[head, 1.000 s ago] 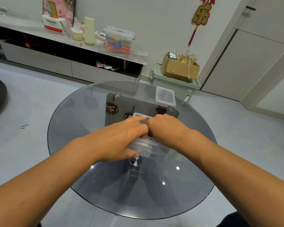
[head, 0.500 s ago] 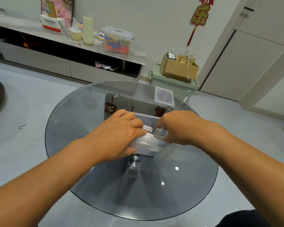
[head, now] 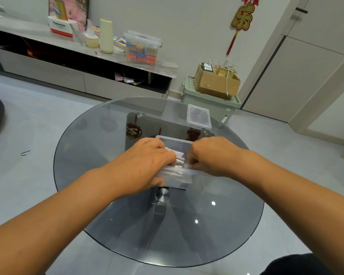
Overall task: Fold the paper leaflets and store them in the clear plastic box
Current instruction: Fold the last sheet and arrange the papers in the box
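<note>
Round glass table (head: 127, 225) lies under both forearms. Left hand (head: 145, 165) is curled over the left end of the clear plastic box (head: 177, 140), thumb against its near wall, fingers reaching inside. Right hand (head: 213, 155) is curled at the box's right end; what its fingers hold cannot be told. Folded white paper leaflets (head: 179, 158) stand inside the box, between the two hands. The box lid (head: 199, 117) lies flat beyond the right hand, apart from the box.
</note>
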`<state>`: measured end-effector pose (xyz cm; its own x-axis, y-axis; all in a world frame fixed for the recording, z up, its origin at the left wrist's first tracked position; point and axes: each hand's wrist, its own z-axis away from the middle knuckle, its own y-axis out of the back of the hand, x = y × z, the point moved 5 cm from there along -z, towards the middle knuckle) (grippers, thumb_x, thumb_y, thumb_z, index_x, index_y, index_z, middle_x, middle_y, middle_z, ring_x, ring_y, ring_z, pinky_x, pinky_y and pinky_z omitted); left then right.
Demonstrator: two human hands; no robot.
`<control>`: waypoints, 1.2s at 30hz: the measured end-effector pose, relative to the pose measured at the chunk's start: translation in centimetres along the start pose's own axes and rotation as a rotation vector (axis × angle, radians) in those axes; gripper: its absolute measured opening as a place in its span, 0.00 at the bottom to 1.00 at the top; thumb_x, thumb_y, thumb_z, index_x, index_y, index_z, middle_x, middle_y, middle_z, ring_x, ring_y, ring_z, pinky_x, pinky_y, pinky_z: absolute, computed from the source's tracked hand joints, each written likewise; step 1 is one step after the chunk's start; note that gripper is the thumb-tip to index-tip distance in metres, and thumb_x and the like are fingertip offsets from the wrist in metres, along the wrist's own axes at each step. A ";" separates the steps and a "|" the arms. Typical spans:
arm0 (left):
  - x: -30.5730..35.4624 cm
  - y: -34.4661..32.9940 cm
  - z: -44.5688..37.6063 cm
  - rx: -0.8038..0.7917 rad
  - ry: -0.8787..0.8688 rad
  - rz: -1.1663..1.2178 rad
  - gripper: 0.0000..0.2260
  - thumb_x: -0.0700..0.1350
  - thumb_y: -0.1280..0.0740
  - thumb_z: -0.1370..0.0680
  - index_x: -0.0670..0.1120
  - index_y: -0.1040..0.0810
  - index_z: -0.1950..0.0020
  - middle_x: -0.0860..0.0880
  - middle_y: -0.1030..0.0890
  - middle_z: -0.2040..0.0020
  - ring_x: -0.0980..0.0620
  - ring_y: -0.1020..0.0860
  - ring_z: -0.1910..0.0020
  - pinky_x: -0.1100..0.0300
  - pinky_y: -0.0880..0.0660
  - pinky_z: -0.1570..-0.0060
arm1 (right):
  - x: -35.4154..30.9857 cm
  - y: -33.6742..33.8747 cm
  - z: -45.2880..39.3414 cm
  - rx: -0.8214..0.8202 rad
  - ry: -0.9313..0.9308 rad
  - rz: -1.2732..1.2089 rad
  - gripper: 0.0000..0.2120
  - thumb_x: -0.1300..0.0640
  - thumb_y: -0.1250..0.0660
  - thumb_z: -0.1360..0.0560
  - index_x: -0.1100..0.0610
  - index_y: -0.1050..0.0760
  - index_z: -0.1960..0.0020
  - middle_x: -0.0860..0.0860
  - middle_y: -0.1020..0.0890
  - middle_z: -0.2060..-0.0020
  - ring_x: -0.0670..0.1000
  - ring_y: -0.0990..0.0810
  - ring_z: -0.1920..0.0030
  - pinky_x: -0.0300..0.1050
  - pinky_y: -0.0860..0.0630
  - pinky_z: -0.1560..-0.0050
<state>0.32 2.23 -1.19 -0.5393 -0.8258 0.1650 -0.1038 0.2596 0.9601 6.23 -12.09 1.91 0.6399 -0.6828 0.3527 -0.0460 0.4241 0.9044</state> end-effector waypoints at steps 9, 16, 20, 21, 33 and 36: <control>0.8 0.1 -0.2 0.028 -0.055 -0.080 0.13 0.53 0.28 0.25 0.55 0.29 0.46 0.57 0.25 0.47 0.54 0.32 0.43 0.58 0.38 0.34 | -0.1 1.1 0.6 0.100 0.024 -0.059 0.09 0.52 0.38 0.19 0.52 0.27 0.57 0.48 0.27 0.67 0.55 0.25 0.63 0.44 0.38 0.69; 0.8 -0.2 -0.8 -0.054 -0.048 -0.125 0.15 0.55 0.29 0.23 0.58 0.31 0.41 0.58 0.26 0.42 0.54 0.34 0.38 0.57 0.41 0.30 | -0.2 2.1 0.9 0.170 0.026 -0.101 0.09 0.52 0.38 0.19 0.53 0.24 0.56 0.51 0.22 0.64 0.55 0.22 0.62 0.47 0.26 0.64; 0.6 -0.4 -0.9 -0.065 -0.038 -0.107 0.15 0.55 0.28 0.24 0.56 0.30 0.41 0.56 0.25 0.43 0.54 0.34 0.38 0.59 0.42 0.32 | -1.2 2.0 -0.3 0.168 0.008 -0.114 0.12 0.53 0.38 0.17 0.55 0.27 0.58 0.50 0.28 0.68 0.56 0.22 0.62 0.47 0.29 0.64; 0.5 -0.5 -0.9 -0.070 -0.034 -0.109 0.15 0.54 0.28 0.23 0.56 0.30 0.41 0.56 0.25 0.42 0.54 0.34 0.38 0.59 0.42 0.32 | -1.2 2.0 -0.5 0.169 -0.006 -0.126 0.12 0.53 0.38 0.17 0.54 0.29 0.59 0.49 0.30 0.69 0.56 0.23 0.62 0.45 0.31 0.65; 0.5 -0.4 -1.1 -0.129 -0.044 -0.193 0.15 0.57 0.29 0.24 0.59 0.33 0.45 0.59 0.24 0.45 0.56 0.30 0.38 0.48 0.47 0.22 | -1.1 1.5 -0.2 0.090 -0.053 -0.095 0.09 0.59 0.37 0.20 0.54 0.29 0.59 0.50 0.28 0.67 0.56 0.23 0.62 0.41 0.39 0.71; 0.6 -0.3 -1.2 -0.147 -0.039 -0.200 0.16 0.58 0.28 0.24 0.59 0.31 0.42 0.59 0.24 0.45 0.57 0.29 0.40 0.47 0.48 0.21 | -1.2 1.3 -0.6 0.094 -0.074 -0.106 0.09 0.61 0.37 0.20 0.54 0.32 0.58 0.50 0.31 0.68 0.57 0.23 0.61 0.44 0.33 0.67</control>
<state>1.02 1.01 -1.11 -0.5526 -0.8326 -0.0381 -0.0907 0.0147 0.9958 5.86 -10.37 2.49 0.5868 -0.7642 0.2677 -0.0549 0.2923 0.9547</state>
